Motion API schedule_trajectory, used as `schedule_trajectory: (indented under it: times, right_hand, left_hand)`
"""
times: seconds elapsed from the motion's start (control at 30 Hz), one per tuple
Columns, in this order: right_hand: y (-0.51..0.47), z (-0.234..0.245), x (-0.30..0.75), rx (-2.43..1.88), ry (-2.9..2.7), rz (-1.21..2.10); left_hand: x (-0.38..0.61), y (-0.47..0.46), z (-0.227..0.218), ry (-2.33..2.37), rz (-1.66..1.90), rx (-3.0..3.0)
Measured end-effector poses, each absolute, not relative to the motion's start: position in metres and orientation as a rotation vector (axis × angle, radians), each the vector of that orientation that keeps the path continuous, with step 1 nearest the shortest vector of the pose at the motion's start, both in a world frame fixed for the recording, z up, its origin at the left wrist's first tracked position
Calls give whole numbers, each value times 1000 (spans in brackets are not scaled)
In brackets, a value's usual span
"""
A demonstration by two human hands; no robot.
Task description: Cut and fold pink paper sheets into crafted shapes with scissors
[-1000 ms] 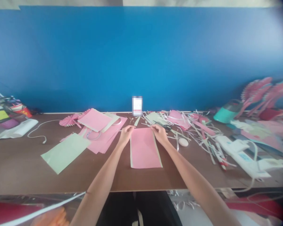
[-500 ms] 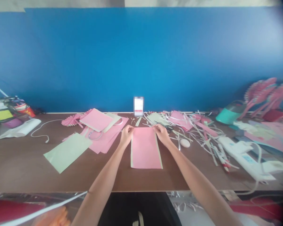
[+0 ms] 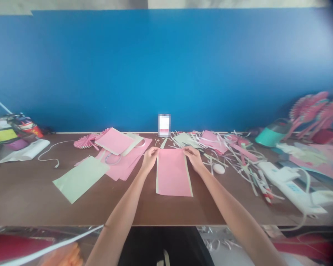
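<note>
A pink sheet of paper point(image 3: 173, 173) with pale green margins along both sides lies in front of me on the brown table. My left hand point(image 3: 150, 158) pinches its far left corner. At the far right corner, my right hand point(image 3: 193, 157) pinches the paper in the same way. The far edge between my fingers looks slightly raised or folded; I cannot tell which. To the left, a pale green sheet point(image 3: 81, 179) lies at an angle, overlapping a pile of pink sheets point(image 3: 124, 166).
Paper strips point(image 3: 248, 170) litter the right side, with a white egg-shaped object point(image 3: 218, 169) among them. A white power strip point(image 3: 291, 188) lies further right, before a teal container point(image 3: 269, 136). A pink paper fan point(image 3: 84, 141) and white cable point(image 3: 47, 160) are at left; a blurred-out upright screen point(image 3: 164, 125) stands behind.
The sheet's near edge has shifted slightly away from me, and both hands keep their pinch on its far corners. The whole view has drifted a little.
</note>
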State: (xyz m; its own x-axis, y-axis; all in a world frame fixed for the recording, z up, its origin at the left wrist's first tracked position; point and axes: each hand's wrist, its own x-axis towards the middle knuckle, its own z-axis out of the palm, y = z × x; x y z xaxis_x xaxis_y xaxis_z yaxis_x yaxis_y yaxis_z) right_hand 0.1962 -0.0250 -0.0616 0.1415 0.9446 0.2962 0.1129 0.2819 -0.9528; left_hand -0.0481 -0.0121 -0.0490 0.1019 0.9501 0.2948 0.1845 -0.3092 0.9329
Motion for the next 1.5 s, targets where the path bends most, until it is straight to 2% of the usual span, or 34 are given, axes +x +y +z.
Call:
schedule_trajectory:
  times: [0.3, 0.6, 0.87, 1.23, 1.5]
  right_hand:
    - [-26, -60, 194, -1160, -1276, 768]
    - [-24, -61, 198, -1079, -1247, 935]
    - [-23, -62, 199, -1140, -1314, 813]
    - [-21, -62, 199, -1157, -1400, 869]
    - [-29, -57, 195, -1262, -1597, 615]
  left_hand:
    - [-47, -13, -47, 1158, 1296, 1609]
    - [-49, -14, -43, 1125, 1261, 1513]
    - [-49, -11, -47, 1153, 1294, 1437]
    - [-50, -13, -47, 1181, 1333, 1552]
    - [-49, -17, -46, 1268, 1328, 1791]
